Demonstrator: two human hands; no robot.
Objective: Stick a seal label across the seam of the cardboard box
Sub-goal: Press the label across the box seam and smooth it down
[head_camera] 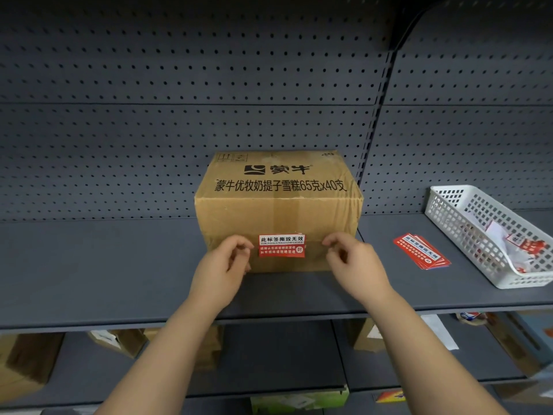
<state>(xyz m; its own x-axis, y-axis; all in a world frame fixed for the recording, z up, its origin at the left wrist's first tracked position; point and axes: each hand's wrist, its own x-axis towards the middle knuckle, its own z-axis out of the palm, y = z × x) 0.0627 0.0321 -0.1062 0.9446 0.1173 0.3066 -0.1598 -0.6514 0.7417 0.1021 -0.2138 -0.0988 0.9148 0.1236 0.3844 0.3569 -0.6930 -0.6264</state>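
Seal label, red and white with printed characters, sits flat on the near face of the cardboard box, straddling a faint horizontal seam low on that face. That box stands on a dark grey shelf against a perforated back panel. Your left hand is just beside the label's left edge and your right hand just beside its right edge; each grip is loosely curled with thumb and fingertips near each other but clamped on nothing, and neither appears to touch the label. To finish well, you would likely press from the label's middle outward along both sides, rubbing the edges and corners down so that no bubble or lifted corner is left over the seam. Well to your right lie a small stack of spare labels and a white mesh basket holding what look like peeled backing scraps
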